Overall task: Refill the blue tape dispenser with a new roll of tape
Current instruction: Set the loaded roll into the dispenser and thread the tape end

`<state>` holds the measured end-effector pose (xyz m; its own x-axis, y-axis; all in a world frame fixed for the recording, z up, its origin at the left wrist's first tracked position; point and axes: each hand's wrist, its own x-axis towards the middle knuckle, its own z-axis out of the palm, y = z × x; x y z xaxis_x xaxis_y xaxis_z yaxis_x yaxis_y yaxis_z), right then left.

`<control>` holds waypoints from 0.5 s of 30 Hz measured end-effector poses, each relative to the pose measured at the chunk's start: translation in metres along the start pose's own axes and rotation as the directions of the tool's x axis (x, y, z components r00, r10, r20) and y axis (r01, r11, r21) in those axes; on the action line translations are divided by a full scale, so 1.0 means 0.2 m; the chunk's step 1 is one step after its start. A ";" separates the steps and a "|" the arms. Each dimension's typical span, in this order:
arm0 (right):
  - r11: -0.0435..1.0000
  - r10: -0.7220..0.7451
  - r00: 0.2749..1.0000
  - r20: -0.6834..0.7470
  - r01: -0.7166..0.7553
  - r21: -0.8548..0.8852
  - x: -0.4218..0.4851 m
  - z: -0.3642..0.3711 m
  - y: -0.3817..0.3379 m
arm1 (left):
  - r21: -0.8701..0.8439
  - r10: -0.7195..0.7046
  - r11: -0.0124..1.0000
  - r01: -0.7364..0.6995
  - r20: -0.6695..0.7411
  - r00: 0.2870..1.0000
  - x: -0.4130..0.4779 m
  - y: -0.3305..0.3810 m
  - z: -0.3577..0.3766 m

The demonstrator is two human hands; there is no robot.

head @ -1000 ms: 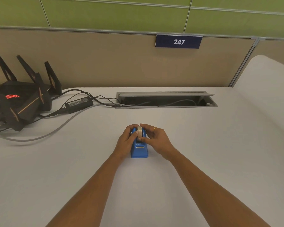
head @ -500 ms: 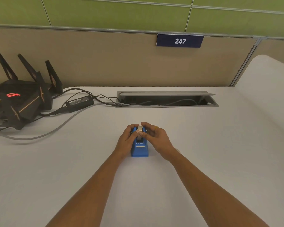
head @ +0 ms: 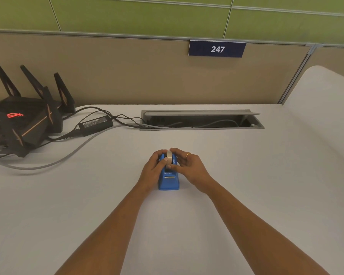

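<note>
The blue tape dispenser stands on the white desk in the middle, its cutter end toward me. A pale roll of tape sits upright in the top slot of the dispenser. My left hand wraps the dispenser's left side, thumb against the roll. My right hand, with a ring on one finger, pinches the roll from the right. The back half of the dispenser is hidden by my fingers.
A black router with antennas and a power brick with cables lie at the back left. An open cable tray is set into the desk behind the dispenser. A partition wall carries a sign "247".
Both hands stay on the dispenser and roll; fingers have shifted slightly and the roll sits a little lower in the slot. The dispenser has not moved.
</note>
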<state>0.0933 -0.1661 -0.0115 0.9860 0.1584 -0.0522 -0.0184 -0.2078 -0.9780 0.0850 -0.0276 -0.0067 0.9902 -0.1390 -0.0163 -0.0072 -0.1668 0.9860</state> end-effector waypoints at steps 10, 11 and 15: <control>0.999 -0.022 0.999 -0.048 0.024 0.039 0.01 0.02 0.02 | 0.005 0.012 1.000 -0.012 0.008 1.000 0.00 0.00 0.00; 0.999 -0.019 0.999 -0.047 0.021 0.040 0.01 0.02 0.02 | 0.007 0.012 1.000 -0.012 0.008 1.000 0.00 0.00 0.00; 0.999 -0.003 0.999 -0.037 0.005 0.049 0.01 0.02 0.02 | 0.019 0.010 1.000 -0.010 0.016 1.000 0.00 0.01 0.00</control>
<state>0.0952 -0.1633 -0.0158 0.9916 0.1229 -0.0412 -0.0212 -0.1595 -0.9870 0.0846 -0.0272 -0.0056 0.9877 -0.1559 -0.0089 -0.0201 -0.1836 0.9828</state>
